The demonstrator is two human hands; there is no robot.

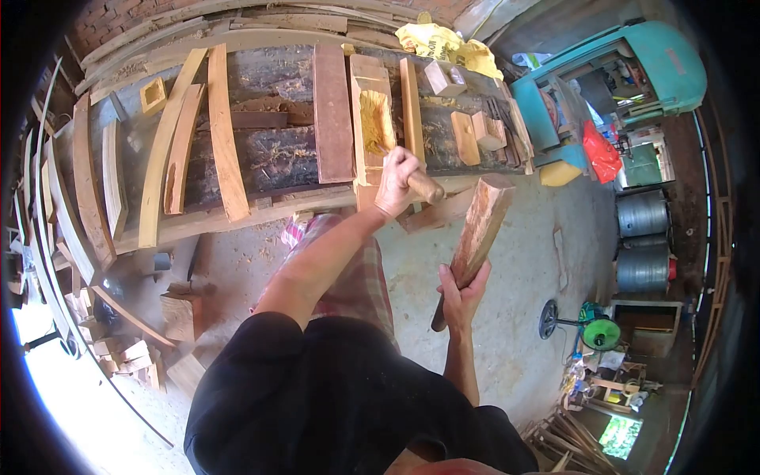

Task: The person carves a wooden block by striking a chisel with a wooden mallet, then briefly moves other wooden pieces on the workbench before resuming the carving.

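My left hand [396, 178] is closed around a chisel, whose round wooden handle [427, 188] sticks out toward me. The chisel's blade points into the lower end of a yellowish hollow in a wooden block [374, 119]; its tip is hard to make out. In my right hand [465, 297] is a thick wooden mallet [481, 218], gripped low on its shaft with the head up. The mallet is apart from the chisel handle, to its right. The hollowed block lies on the log bench between a dark reddish board [332, 119] and a narrow plank [411, 111].
Several curved planks [226, 134] lie across the bench's left part. Small wood blocks [477, 133] and a yellow bag [447, 47] are on its right. Beyond stands a teal machine [665, 67]. A green fan [600, 334] and metal drums [643, 241] stand at right.
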